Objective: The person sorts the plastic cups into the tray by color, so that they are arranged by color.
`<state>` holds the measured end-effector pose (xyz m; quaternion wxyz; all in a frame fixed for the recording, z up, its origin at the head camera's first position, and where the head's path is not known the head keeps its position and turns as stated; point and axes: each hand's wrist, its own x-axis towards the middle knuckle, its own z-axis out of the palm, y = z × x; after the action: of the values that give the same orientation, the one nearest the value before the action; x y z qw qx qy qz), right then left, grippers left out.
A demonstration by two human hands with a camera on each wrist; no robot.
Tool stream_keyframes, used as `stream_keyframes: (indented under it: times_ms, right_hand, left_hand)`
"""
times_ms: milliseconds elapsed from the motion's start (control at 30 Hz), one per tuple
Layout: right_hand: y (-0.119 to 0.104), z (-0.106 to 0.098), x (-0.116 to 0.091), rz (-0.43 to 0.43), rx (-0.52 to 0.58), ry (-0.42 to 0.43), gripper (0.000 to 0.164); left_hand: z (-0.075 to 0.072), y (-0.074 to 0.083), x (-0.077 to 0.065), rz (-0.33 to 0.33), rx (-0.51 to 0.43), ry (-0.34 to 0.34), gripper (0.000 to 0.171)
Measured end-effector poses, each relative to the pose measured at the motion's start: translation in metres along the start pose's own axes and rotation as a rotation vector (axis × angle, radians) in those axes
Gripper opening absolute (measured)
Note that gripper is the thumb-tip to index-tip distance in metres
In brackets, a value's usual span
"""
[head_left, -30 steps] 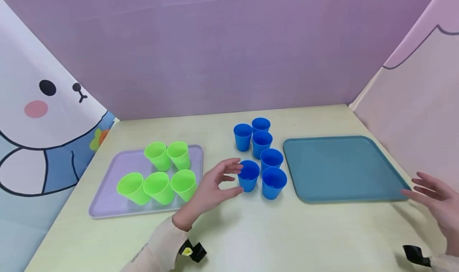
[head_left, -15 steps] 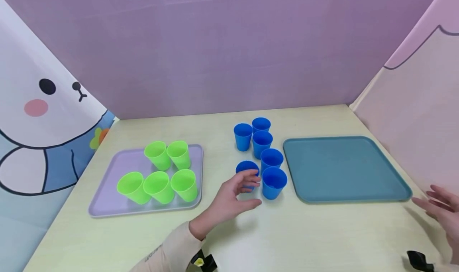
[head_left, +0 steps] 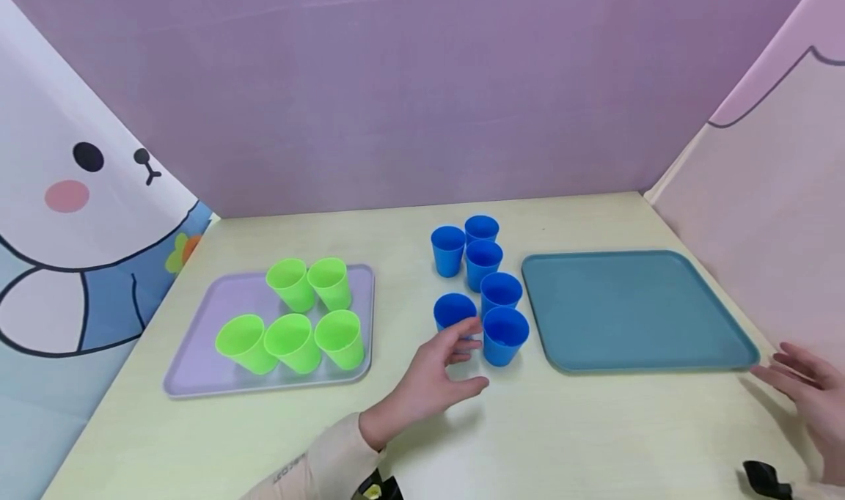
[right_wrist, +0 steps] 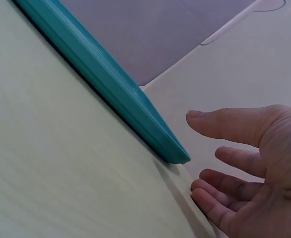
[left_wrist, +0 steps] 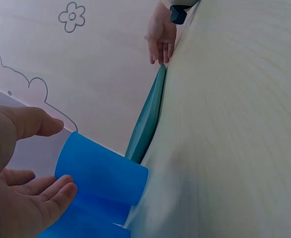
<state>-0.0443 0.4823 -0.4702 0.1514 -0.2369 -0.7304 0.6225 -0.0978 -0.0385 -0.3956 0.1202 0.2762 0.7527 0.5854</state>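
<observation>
At right of the frame, a flat rectangular teal tray with rounded corners. At far lower right, near its corner, a bare right hand, fingers loose, holding nothing. Below centre, left hand likewise released, near six upright, smooth, tapered blue plastic cups, mid-frame.

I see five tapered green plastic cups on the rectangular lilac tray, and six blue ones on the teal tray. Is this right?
Not the teal tray: the head view shows the six blue cups standing on the pale table beside it.
</observation>
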Motion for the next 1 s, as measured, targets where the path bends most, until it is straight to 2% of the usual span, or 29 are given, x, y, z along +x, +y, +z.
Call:
stream_keyframes:
  times_ms: [100, 133, 200, 267, 333, 467, 567, 667, 733, 933, 1000]
  right_hand:
    - [0.001, 0.003, -0.003, -0.036, -0.001, -0.037, 0.058]
    - [0.002, 0.003, -0.003, -0.044, -0.052, -0.042, 0.062]
    - [0.003, 0.004, -0.003, -0.048, -0.081, -0.056, 0.07]
    - [0.003, 0.005, -0.002, -0.039, -0.127, -0.062, 0.078]
    - [0.002, 0.005, -0.001, -0.021, -0.125, -0.071, 0.08]
    - [0.001, 0.006, -0.001, 0.005, -0.22, -0.071, 0.08]
    - [0.001, 0.006, -0.002, 0.019, -0.216, -0.073, 0.08]
    - [0.0, 0.006, -0.002, 0.032, -0.133, -0.078, 0.082]
    - [0.0, 0.006, -0.002, 0.037, -0.169, -0.072, 0.081]
    - [-0.001, 0.005, -0.001, 0.054, -0.143, -0.082, 0.083]
    - [0.0, 0.005, -0.001, 0.058, -0.191, -0.079, 0.082]
  left_hand:
    - [0.002, 0.0, 0.001, -0.006, 0.021, 0.004, 0.075]
    - [0.003, 0.0, 0.002, -0.006, 0.026, 0.005, 0.076]
    - [0.005, -0.001, 0.003, -0.01, 0.036, 0.009, 0.079]
    - [0.008, -0.003, 0.005, -0.011, 0.042, 0.012, 0.08]
    - [0.012, -0.005, 0.007, -0.016, 0.043, 0.016, 0.082]
    - [0.021, -0.009, 0.011, -0.033, 0.029, 0.031, 0.086]
    - [0.028, -0.011, 0.015, -0.056, 0.009, 0.05, 0.087]
    - [0.035, -0.014, 0.019, -0.083, -0.008, 0.085, 0.086]
    - [0.04, -0.015, 0.022, -0.1, -0.016, 0.116, 0.084]
    - [0.048, -0.018, 0.032, -0.126, -0.038, 0.194, 0.078]
    - [0.051, -0.018, 0.034, -0.121, -0.044, 0.213, 0.076]
